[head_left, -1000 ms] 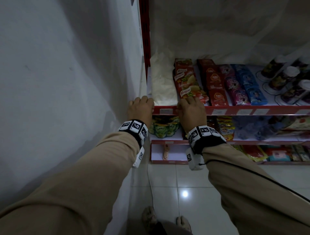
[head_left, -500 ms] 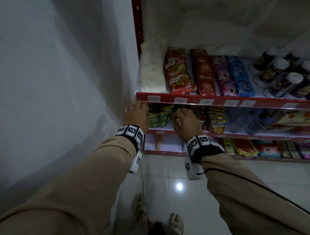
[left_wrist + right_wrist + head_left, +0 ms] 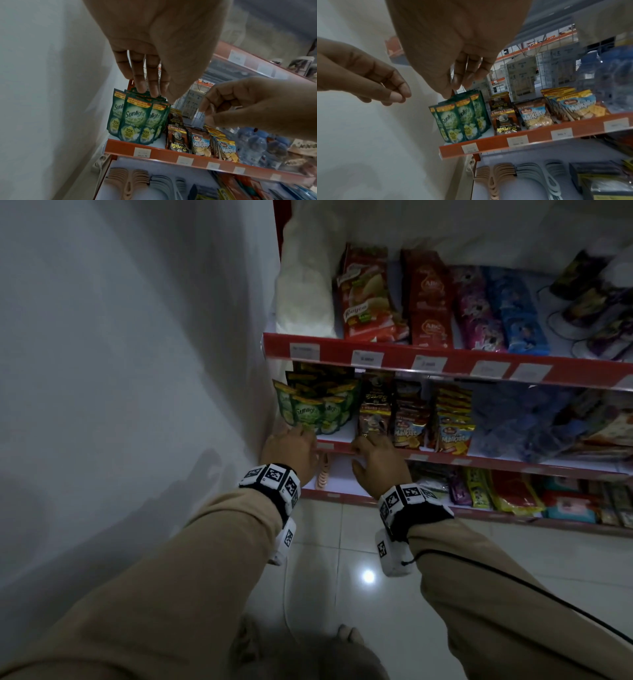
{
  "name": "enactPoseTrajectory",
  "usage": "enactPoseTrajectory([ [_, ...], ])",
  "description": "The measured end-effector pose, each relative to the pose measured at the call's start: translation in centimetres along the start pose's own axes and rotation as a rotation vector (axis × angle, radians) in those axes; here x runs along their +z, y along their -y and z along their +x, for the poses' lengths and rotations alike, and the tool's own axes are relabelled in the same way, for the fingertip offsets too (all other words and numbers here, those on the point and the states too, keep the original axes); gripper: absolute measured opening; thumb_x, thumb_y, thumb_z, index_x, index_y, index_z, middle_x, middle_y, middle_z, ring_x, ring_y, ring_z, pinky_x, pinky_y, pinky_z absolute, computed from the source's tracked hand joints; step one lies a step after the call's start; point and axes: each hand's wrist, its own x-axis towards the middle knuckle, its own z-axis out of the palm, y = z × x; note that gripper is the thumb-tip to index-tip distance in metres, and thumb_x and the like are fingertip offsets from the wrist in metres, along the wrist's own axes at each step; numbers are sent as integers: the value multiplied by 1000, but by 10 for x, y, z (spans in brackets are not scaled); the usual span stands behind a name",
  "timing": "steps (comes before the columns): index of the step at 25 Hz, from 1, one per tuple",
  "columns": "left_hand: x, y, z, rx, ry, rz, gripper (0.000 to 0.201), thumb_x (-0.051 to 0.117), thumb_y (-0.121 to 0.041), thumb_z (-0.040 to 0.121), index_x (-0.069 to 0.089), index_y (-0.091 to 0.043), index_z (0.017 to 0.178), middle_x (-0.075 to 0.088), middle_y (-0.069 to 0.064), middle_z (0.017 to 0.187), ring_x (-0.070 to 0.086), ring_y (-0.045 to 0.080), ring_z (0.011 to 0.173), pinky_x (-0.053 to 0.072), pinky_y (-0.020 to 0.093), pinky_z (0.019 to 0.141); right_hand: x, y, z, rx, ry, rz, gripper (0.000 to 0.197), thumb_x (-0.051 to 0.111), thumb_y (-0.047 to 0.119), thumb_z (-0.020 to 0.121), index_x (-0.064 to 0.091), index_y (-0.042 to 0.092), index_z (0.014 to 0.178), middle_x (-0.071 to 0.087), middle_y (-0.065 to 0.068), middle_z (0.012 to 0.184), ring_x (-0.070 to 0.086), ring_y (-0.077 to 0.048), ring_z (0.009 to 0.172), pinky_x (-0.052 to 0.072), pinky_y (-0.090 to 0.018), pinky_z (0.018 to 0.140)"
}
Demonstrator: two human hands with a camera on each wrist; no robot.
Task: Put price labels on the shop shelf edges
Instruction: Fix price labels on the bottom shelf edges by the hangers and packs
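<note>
Since a second earlier both hands had dropped from the top shelf edge (image 3: 445, 363) down to the middle shelf edge (image 3: 479, 462), and the head view had tilted lower, so the bottom shelf showed more. The left hand (image 3: 291, 451) hung in front of the green soap pouches (image 3: 137, 119), fingers (image 3: 147, 75) nearly straight and pointing down, holding nothing. The right hand (image 3: 378, 458) was just beside it, apart from it, in front of the brown coffee sachets (image 3: 375, 409); its fingers (image 3: 221, 97) were curled with thumb close to fingertips. Whether a label sat in that pinch, cannot tell.

Price labels (image 3: 142, 152) sat along the middle shelf edge, one under the soap pouches, more to the right. The top shelf edge also carried a row of white labels (image 3: 367, 358). Cracker packs (image 3: 534, 117) stood right of the coffee sachets, then water bottles (image 3: 257, 146). The bottom shelf (image 3: 530, 189) held tan and grey spoons (image 3: 503, 174). A white wall (image 3: 120, 371) was at the left and a tiled floor (image 3: 325, 577) below.
</note>
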Motion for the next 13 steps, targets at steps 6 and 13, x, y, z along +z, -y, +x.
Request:
enactPoseTrajectory([
  [6,103,30,30,71,-53,47,34,56,-29,87,55,-15,118,54,10,122,47,31,114,39,40,95,106,-35,14,53,-7,-91,34,56,21,88,55,11,120,51,-13,124,41,-33,117,40,-41,92],
  [13,221,68,88,142,-259,74,51,58,-27,86,43,-17,134,41,7,139,36,30,125,32,42,102,215,-76,54,69,-278,-196,41,56,24,83,55,9,121,45,-16,135,39,-36,118,37,-43,92],
])
